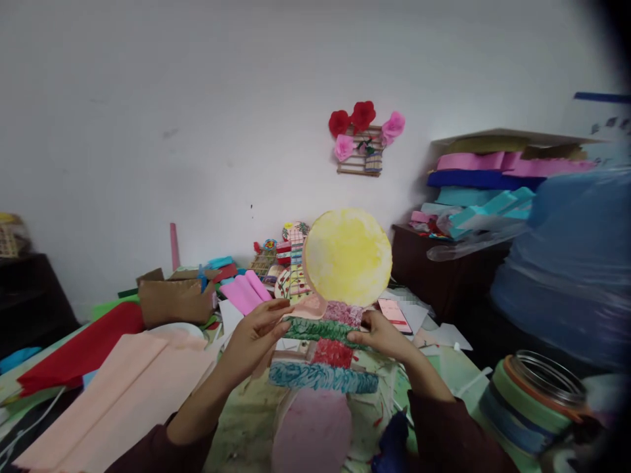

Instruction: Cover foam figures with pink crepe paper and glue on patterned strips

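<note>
In front of me stands a paper craft piece with a round yellow disc (349, 256) at its top. Below the disc are a textured mauve block, a green strip (315, 328), a red block (333, 353) and a teal strip (323, 377). My left hand (254, 332) pinches the left end of the green strip, beside a pale pink paper piece (309, 307). The right end is gripped between thumb and fingers of my right hand (382, 335). Under the teal strip lies a round pinkish disc (313, 430).
Pale pink crepe paper (113, 394) and a red roll (83, 348) lie left, near a cardboard box (175, 299). A phone (394, 315) rests behind my right hand. A banded jar (530, 401) stands at right. Paper scraps litter the table.
</note>
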The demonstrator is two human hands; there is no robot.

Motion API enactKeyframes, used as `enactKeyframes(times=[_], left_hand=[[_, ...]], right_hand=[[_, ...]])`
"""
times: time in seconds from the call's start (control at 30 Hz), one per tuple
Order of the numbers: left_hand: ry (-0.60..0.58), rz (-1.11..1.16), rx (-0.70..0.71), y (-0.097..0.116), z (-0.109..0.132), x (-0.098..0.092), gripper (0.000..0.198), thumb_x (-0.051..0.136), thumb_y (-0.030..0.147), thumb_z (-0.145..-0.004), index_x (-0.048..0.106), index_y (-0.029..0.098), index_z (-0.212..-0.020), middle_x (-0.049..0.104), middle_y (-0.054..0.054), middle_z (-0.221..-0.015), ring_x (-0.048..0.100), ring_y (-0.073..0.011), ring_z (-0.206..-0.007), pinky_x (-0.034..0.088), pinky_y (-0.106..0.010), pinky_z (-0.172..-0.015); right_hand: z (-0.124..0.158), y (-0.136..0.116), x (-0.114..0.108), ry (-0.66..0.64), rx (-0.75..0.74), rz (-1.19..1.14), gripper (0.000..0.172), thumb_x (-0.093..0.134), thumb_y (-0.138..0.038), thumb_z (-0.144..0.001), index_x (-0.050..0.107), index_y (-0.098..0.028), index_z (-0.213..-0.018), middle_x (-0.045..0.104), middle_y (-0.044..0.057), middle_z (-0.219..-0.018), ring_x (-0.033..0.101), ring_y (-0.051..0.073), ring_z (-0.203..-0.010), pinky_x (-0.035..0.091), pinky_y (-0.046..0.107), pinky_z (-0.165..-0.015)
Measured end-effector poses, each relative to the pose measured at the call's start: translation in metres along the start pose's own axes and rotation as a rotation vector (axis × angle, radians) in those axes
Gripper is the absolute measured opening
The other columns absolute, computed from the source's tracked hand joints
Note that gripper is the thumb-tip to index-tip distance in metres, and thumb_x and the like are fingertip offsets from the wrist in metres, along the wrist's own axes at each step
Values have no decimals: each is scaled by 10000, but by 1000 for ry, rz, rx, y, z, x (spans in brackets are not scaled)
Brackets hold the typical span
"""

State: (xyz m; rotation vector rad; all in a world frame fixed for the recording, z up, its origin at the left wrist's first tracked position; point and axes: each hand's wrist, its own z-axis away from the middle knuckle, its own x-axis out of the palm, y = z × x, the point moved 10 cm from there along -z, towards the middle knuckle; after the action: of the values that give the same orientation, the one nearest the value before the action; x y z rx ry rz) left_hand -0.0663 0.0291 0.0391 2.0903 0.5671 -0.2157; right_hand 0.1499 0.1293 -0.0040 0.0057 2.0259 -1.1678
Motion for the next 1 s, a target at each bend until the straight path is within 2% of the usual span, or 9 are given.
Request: enactKeyframes(times=[0.2, 0.4, 0.47, 0.53, 0.63, 0.7, 0.77, 0.83, 1.0], left_hand=[[11, -180, 69, 6, 2, -2, 346, 603, 452, -854, 712, 265, -1125, 615, -85, -1281, 560, -258, -1201, 432, -470, -1051], [3, -265, 146, 17, 4, 1, 332, 583, 412, -881, 701, 236, -1136, 615, -99, -1280, 578, -238, -1184, 453, -433, -1030], [4, -284, 168, 20, 6, 1, 324, 578, 399, -888, 699, 229, -1136, 613, -105, -1283, 582, -237, -1181, 462, -426, -1019], [6, -306, 201, 25, 9, 1, 311, 575, 379, -895, 694, 225, -1138, 609, -107, -1285, 579, -236, -1185, 464, -424, -1014], [19, -341, 280, 37, 15, 2, 295, 574, 333, -902, 679, 216, -1151, 604, -110, -1285, 564, -237, -1200, 464, -426, -1009], [24, -367, 335, 47, 19, 3, 278, 575, 303, -903, 675, 207, -1145, 609, -113, -1271, 549, -245, -1215, 455, -444, -1015], [34, -407, 372, 56, 23, 4, 257, 577, 284, -903, 675, 205, -1127, 618, -114, -1250, 530, -260, -1236, 421, -490, -1044], [46, -458, 396, 64, 27, 4, 243, 582, 276, -901, 669, 213, -1119, 629, -108, -1233, 511, -274, -1255, 364, -550, -1078], [66, -601, 466, 78, 36, 5, 240, 589, 261, -899, 643, 236, -1131, 690, -63, -1144, 510, -292, -1251, 170, -667, -1126]], right_hand=[[-10, -3, 12, -125, -19, -26, 520, 616, -678, -702, 530, -165, -713, 420, -29, -639, 366, 111, -605, 308, 238, -558], [-12, 13, 11, -101, 30, 26, 531, 622, -673, -704, 576, -149, -770, 514, 1, -696, 462, 145, -657, 361, 261, -608], [-8, 11, 1, -7, 36, 103, 485, 661, -622, -707, 580, -151, -789, 558, 30, -761, 504, 178, -724, 383, 285, -655], [3, -3, -17, 193, 11, 270, 457, 690, -562, -726, 599, -146, -894, 608, 80, -885, 543, 232, -848, 409, 338, -749], [35, -53, -38, 585, -63, 590, 409, 636, -480, -824, 587, -131, -1031, 617, 149, -1020, 531, 300, -1001, 406, 429, -859], [55, -91, -31, 720, -162, 673, 322, 588, -431, -873, 582, -137, -1005, 609, 154, -1043, 519, 301, -1017, 406, 437, -875], [64, -126, -10, 714, -307, 681, 269, 563, -379, -897, 579, -145, -1029, 617, 141, -1054, 514, 285, -1029, 393, 434, -914], [62, -148, 16, 604, -426, 648, 309, 565, -342, -902, 559, -139, -1135, 629, 130, -1136, 500, 279, -1095, 361, 433, -966], [41, -151, 54, 384, -453, 552, 407, 553, -307, -921, 488, -152, -1291, 618, 93, -1280, 469, 256, -1219, 285, 432, -1021]])
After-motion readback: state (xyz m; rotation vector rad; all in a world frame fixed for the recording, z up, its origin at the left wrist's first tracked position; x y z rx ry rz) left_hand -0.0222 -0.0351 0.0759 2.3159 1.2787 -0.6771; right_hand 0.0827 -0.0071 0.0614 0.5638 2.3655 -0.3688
